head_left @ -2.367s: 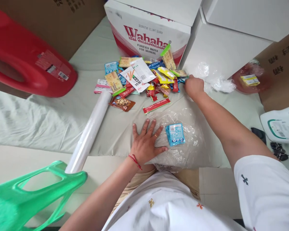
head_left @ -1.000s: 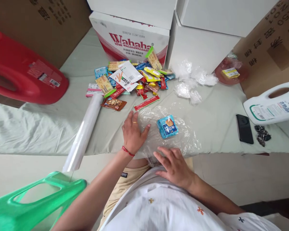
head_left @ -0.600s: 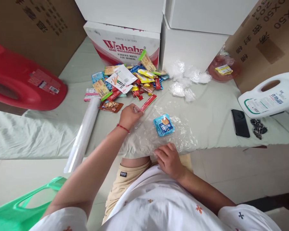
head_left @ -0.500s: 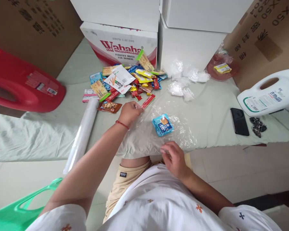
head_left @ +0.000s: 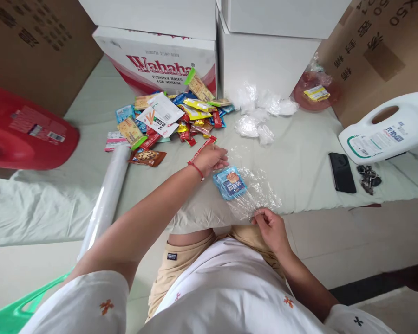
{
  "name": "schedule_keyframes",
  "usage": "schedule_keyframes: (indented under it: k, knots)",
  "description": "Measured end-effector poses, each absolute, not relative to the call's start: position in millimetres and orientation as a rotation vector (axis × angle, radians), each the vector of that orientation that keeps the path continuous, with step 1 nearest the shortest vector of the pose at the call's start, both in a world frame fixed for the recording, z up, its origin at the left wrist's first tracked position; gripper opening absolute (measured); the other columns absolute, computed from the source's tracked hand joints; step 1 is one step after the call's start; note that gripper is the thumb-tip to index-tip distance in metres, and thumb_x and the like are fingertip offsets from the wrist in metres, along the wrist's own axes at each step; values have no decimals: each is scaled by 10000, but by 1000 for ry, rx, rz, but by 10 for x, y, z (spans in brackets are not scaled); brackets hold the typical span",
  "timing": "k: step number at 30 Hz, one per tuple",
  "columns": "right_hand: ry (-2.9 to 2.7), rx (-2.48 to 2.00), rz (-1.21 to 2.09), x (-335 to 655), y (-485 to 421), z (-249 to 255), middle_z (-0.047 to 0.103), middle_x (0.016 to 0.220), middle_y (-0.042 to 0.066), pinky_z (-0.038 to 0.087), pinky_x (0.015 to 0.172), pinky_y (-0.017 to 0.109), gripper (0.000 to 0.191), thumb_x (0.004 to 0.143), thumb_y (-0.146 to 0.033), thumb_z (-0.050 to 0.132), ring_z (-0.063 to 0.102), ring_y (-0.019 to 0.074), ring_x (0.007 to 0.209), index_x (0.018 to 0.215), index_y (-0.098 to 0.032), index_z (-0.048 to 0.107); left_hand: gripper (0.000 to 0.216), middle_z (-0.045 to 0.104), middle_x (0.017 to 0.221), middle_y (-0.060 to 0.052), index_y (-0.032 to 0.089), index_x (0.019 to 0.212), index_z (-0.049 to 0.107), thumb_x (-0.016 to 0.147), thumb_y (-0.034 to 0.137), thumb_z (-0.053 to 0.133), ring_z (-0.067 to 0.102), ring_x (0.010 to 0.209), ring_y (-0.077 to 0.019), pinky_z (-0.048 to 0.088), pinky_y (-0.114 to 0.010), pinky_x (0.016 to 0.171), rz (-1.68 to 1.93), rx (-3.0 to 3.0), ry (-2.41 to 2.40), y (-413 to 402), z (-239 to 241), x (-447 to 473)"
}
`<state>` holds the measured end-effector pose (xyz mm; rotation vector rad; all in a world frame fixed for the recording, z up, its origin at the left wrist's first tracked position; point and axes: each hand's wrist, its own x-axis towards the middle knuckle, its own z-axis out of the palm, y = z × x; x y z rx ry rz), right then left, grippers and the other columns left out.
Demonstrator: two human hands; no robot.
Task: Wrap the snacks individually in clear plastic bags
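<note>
A small stack of blue snack packets (head_left: 230, 183) lies on a sheet of clear plastic film (head_left: 264, 188) near the table's front edge. The film's left side now lies over the packets. Just above them, my left hand (head_left: 212, 158) is closed, its fingers curled at the film's upper left edge; the exact grip is partly hidden. At the near right corner, my right hand (head_left: 271, 227) pinches the film between thumb and fingers. Beneath the left hand, a red stick-shaped packet (head_left: 204, 147) is partly covered.
Behind is a pile of mixed snacks (head_left: 167, 116), with crumpled clear plastic bundles (head_left: 254, 116) beside it. A roll of film (head_left: 106, 195) lies left. The red jug (head_left: 28, 130) flanks one side; the white jug (head_left: 386, 127), phone (head_left: 342, 172) and keys (head_left: 369, 178) the other.
My left hand has moved right, bringing the film's left side over the blue packets. My right hand has shifted right and now pinches the film's near corner.
</note>
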<state>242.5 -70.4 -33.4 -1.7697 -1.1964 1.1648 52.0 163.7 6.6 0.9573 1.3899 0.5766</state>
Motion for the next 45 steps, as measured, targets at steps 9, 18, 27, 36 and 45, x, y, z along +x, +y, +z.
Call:
schedule_keyframes:
  k: [9,18,27,36,45]
  knots:
    - [-1440,-1943,846,2795,-500,-8,609,653,14,423,608,320,445,996,-612,492,531,198,609,803,-242,648,235,633,1450,-86,213,951,758,827,159,566,461,1445,-301,396,-510,1169,681,2220,1051,1063,59,305]
    - [-1759,-2133,321,2805,586,-269,669,1042,180,436,933,488,330,939,-467,558,521,343,1035,1010,-179,704,334,773,1197,-38,324,1082,816,952,189,539,540,1291,-280,305,-519,1102,478,2479,981,927,-150,424]
    - [-1424,-1718,1101,2729,793,-21,705,875,30,386,571,277,222,819,-448,625,509,143,618,815,-239,549,235,647,1022,-110,258,928,839,912,268,605,489,1037,-300,339,-468,860,419,2469,1182,939,-102,505]
    - [-1508,-1577,1208,2169,323,93,647,1422,76,371,493,272,185,916,-411,556,449,72,499,861,-248,489,229,688,907,-123,195,867,818,895,288,611,548,997,-323,395,-479,829,418,2326,1403,897,-135,564]
    - [-2149,-1723,595,1836,166,-172,458,1630,124,597,823,380,246,1010,-212,407,550,292,1409,1126,-204,624,321,759,917,-63,170,1047,742,795,330,626,693,866,-221,538,-358,815,728,1387,1203,1104,-240,214]
